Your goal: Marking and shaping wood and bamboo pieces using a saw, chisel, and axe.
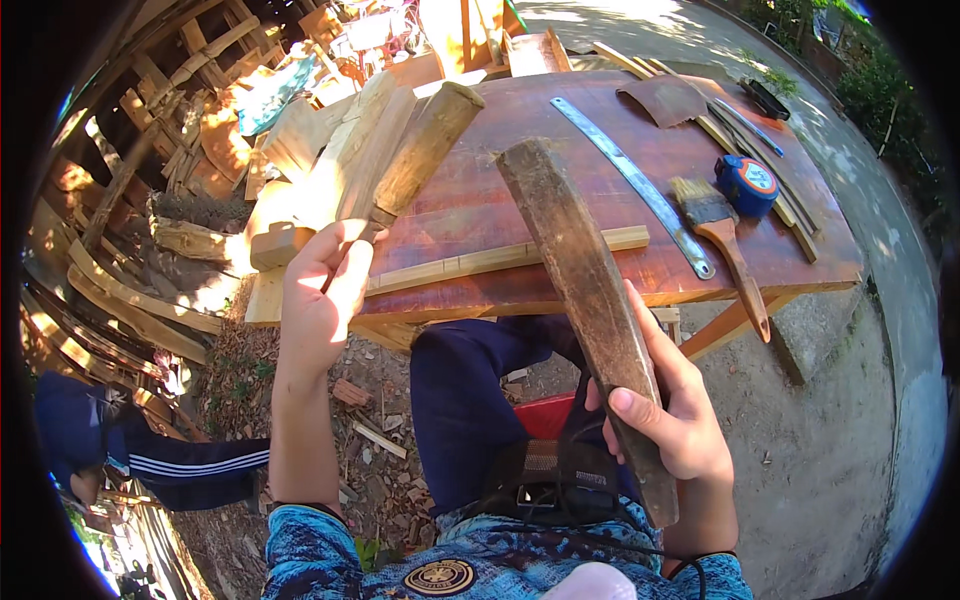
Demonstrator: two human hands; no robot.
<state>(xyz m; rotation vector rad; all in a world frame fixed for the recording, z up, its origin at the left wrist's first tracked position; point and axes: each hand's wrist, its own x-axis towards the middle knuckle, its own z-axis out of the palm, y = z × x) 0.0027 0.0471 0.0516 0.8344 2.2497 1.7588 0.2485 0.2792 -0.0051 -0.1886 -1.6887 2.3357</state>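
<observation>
My left hand [325,280] is closed around the narrow neck of a tool with a thick round wooden handle [430,145]. The handle points up and away to the right; the tool's other end is hidden in the hand. In my right hand [675,420] is a long, worn brown bar [580,270], gripped near its lower end between thumb and fingers. It slants up to the left, its far end above the table [480,220]. Beyond the bar a thin pale wooden strip [500,258] lies along the near table edge.
On the table's right are a metal ruler [630,180], a paintbrush [722,235] overhanging the edge, a blue tape measure [747,185], and a sandpaper piece [662,100]. Wood blocks [345,150] crowd the left. Another person's dark-trousered leg [200,455] shows at lower left.
</observation>
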